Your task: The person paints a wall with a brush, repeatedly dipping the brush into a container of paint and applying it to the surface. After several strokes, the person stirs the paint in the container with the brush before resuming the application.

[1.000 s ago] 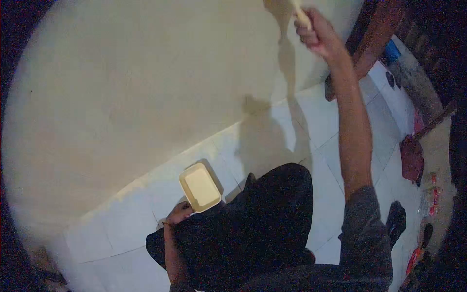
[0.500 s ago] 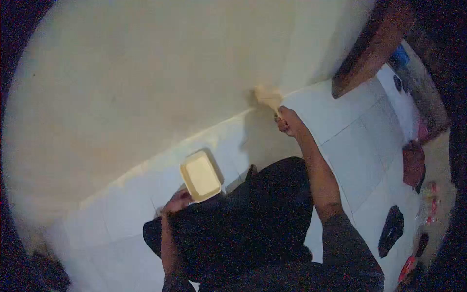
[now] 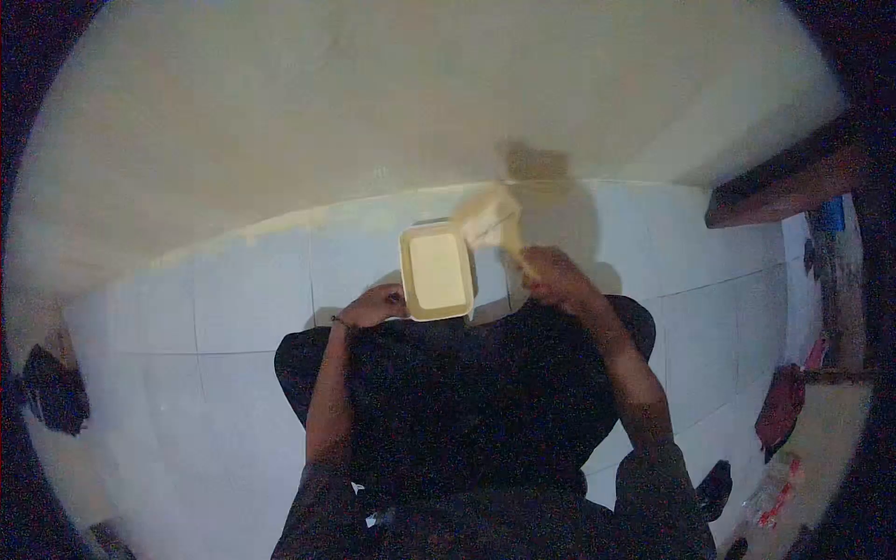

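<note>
My right hand (image 3: 560, 280) is closed round the handle of a wide paintbrush (image 3: 490, 217), somewhat blurred. The brush's broad cream-coated head is beside the upper right corner of a paint tray (image 3: 405, 275); whether they touch I cannot tell. Cream paint (image 3: 439, 269) fills the tray's inside. At the tray's lower left corner, my left hand (image 3: 378, 305) grips the edge, its fingers partly hidden by the tray. The tray is just in front of my crossed legs, near the foot of the wall.
A cream wall (image 3: 373, 103) rises ahead, with paint marks along its base on the tiled floor (image 3: 252, 308). A wooden post (image 3: 784, 182) stands at the right. Dark items (image 3: 56, 392) lie at far left, and a dark red cloth (image 3: 781, 406) at right.
My right hand has brought the brush away from the wall's base, back and left to the tray. My view has turned right, and the tray sits more upright in it.
</note>
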Demonstrator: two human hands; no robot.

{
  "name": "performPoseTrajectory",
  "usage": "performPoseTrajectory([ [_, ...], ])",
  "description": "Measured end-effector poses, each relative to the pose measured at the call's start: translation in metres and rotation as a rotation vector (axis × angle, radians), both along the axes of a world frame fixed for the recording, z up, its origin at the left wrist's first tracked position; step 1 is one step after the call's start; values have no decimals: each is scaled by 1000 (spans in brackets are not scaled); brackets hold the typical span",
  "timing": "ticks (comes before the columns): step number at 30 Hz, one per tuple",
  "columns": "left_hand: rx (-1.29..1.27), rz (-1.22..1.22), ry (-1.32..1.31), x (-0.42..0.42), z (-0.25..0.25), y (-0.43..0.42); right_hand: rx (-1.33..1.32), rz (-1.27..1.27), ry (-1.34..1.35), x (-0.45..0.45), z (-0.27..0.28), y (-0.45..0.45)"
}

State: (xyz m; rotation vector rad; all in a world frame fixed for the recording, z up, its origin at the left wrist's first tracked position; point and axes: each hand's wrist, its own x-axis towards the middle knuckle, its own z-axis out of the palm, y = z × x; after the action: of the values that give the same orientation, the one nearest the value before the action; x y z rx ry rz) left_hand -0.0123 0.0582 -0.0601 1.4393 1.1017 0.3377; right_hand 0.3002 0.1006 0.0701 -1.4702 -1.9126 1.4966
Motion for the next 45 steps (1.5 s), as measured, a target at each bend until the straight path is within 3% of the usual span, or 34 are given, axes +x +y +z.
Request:
performPoseTrajectory([
  [2, -134, 46, -157, -2, 2, 0, 35, 311, -167, -13, -27, -5],
  [4, -120, 43, -109, -3, -2, 0, 86, 316, -112, -23, -65, -18],
  [6, -106, 37, -67, -4, -6, 0, 136, 319, -62, -35, -69, -30],
  [8, 78, -18, 9, -5, -4, 5, -672, -112, 46, -54, -45, -34],
  [12, -69, -23, 41, 3, 26, 6, -455, -69, 220, -58, -55, -53],
  [14, -81, 22, 8, 10, 40, 2, -827, -324, 437, -62, -31, -60],
  [18, 6, 36, 23, 18, 44, -3, -1011, -479, 487, -75, -46, -72],
  [20, -25, -7, -5, 22, 60, -6, -1067, -597, 750, -84, -38, -84],
  [27, 64, 6, 62, 30, 71, -32, -960, -632, 834, -100, -33, -102],
  [30, 46, 25, -26, 31, 66, -40, -916, -647, 810, -100, -28, -101],
  [32, -63, 51, 56, 35, 86, -40, -902, -642, 772, -99, -26, -99],
  [39, -138, 75, 5, 35, 66, -35, -774, -648, 626, -97, -46, -97],
  [41, -23, 48, -98, 33, 61, -34, -689, -628, 612, -95, -44, -98],
  [45, -94, 71, -20, 33, 52, -33, -663, -583, 506, -92, -55, -95],
])
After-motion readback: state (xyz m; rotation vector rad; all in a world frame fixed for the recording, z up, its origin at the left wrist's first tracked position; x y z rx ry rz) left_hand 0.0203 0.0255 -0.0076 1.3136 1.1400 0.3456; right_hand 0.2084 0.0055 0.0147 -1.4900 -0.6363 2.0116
